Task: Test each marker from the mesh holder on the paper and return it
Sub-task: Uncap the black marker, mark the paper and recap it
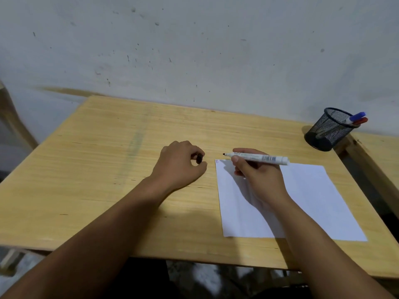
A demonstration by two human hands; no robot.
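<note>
My right hand (pixel 257 175) grips a white marker (pixel 264 158) with its black tip uncapped and pointing left, just above the top left corner of the white paper (pixel 308 201). Short red and blue strokes (pixel 217 161) mark that corner. My left hand (pixel 181 162) rests on the table left of the paper, its fingers closed on the marker's black cap (pixel 199 158). The black mesh holder (pixel 330 129) stands at the far right corner and holds a blue-capped marker (pixel 356 117) and a red-capped marker (pixel 360 121).
The wooden table (pixel 108 169) stands against a pale, speckled wall. A second wooden surface (pixel 380 152) adjoins it on the right, beyond the holder. A wooden frame part (pixel 13 117) shows at the far left.
</note>
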